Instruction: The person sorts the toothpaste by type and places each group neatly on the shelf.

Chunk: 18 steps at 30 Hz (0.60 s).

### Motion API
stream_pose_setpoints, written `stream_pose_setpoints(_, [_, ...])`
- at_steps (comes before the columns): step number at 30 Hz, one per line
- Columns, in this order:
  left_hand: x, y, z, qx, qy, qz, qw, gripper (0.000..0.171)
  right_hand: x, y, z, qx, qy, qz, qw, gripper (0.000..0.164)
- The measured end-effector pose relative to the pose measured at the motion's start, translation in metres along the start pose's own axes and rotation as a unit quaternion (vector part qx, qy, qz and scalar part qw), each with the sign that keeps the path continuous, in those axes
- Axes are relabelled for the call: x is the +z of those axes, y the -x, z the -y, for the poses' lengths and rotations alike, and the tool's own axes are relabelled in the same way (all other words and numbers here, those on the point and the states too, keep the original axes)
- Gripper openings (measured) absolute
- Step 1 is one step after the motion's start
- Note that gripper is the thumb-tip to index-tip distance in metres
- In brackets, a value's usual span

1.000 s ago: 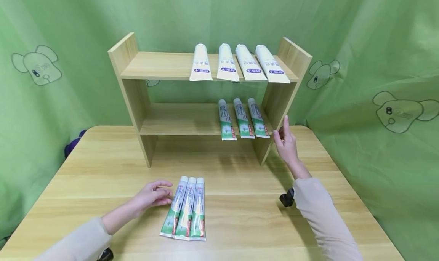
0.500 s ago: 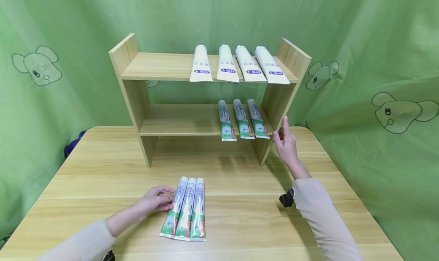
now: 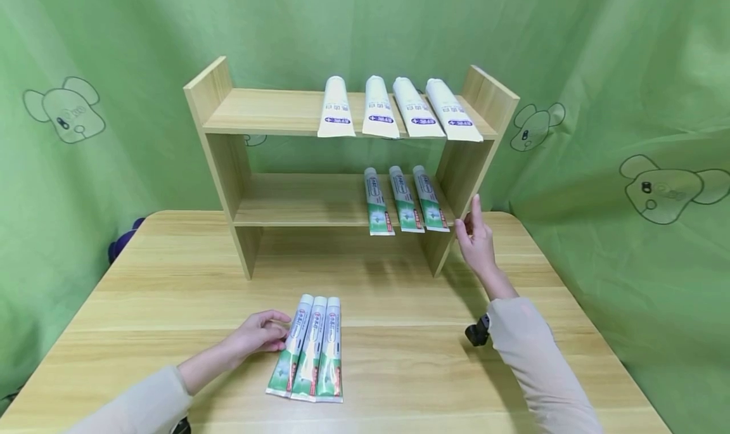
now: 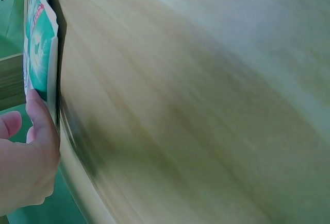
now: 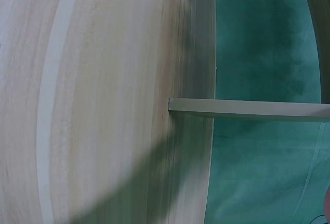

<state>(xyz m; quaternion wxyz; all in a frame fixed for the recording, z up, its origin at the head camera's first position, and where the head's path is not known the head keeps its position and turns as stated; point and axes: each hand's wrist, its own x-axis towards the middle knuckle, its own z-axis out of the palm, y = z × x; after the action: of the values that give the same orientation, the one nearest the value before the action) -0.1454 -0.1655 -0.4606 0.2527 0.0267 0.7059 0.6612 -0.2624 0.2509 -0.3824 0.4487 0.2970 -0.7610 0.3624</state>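
Observation:
Three green-and-white toothpaste tubes lie side by side on the table, caps toward the shelf: a left tube (image 3: 291, 348), a middle tube (image 3: 309, 351) and a right tube (image 3: 330, 351). My left hand (image 3: 261, 334) is at the left tube, its loosely bent fingertips against the tube's outer side. In the left wrist view a finger (image 4: 40, 113) reaches the edge of the green printed part. My right hand (image 3: 478, 244) rests at the outer side of the wooden shelf (image 3: 285, 196), index finger pointing up and thumb near the front edge, holding nothing.
Three similar green tubes (image 3: 378, 209) lie on the shelf's lower board at the right. Several white tubes (image 3: 336, 108) lie on the top board, flat ends over its front edge. A green curtain (image 3: 365, 28) hangs behind the table (image 3: 399, 358).
My left hand has moved slightly right, from just beside the left tube to its side. My right hand and all the tubes have stayed in place.

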Motion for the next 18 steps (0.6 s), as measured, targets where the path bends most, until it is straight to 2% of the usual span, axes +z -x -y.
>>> stream_pose_setpoints(14, [0.000, 0.001, 0.002, 0.008, -0.022, -0.005, 0.9997, 0.042, -0.001, 0.001, 0.000, 0.002, 0.003, -0.002, 1.000, 0.090])
stream_pose_setpoints(18, [0.000, 0.001, 0.004, 0.009, -0.029, -0.009, 0.9995, 0.042, 0.002, 0.007, -0.014, -0.002, 0.004, -0.004, 1.000, 0.090])
